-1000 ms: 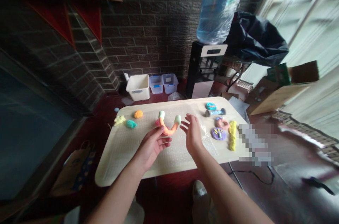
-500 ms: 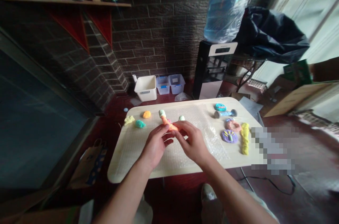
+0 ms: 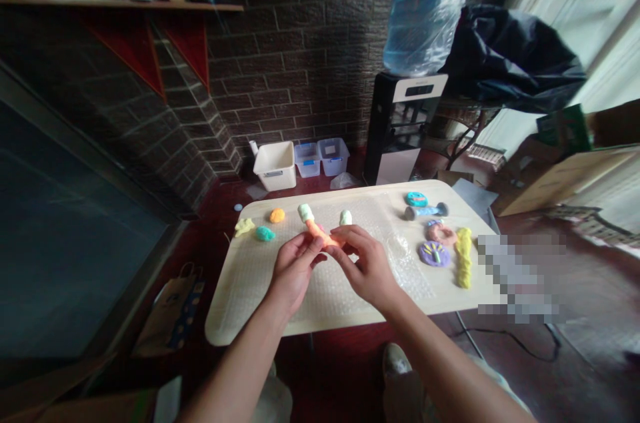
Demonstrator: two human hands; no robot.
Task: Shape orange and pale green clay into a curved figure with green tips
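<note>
Over the middle of the table, an orange piece of modelling clay [image 3: 320,235] is held between both hands. It has a long shape with a pale green lump [image 3: 305,212] at its upper left end and a bit of pink beside it. My left hand [image 3: 295,264] is closed on its lower left side, thumb on top. My right hand [image 3: 365,256] pinches the right end, its fingers covering part of the clay. A second pale green lump [image 3: 345,217] shows just beyond my right fingers; whether it joins the orange piece is hidden.
Bubble wrap [image 3: 300,299] covers much of the table [image 3: 445,296]. To the left lie orange [image 3: 277,215], teal [image 3: 265,233] and pale yellow [image 3: 245,227] clay lumps. At right are a purple disc [image 3: 435,254], a yellow twisted strip [image 3: 464,257] and a grey-blue dumbbell shape [image 3: 427,211].
Both hands stay on the orange clay, which has shifted only slightly. My left fingers have curled in closer beneath it. The view has tilted a little.
</note>
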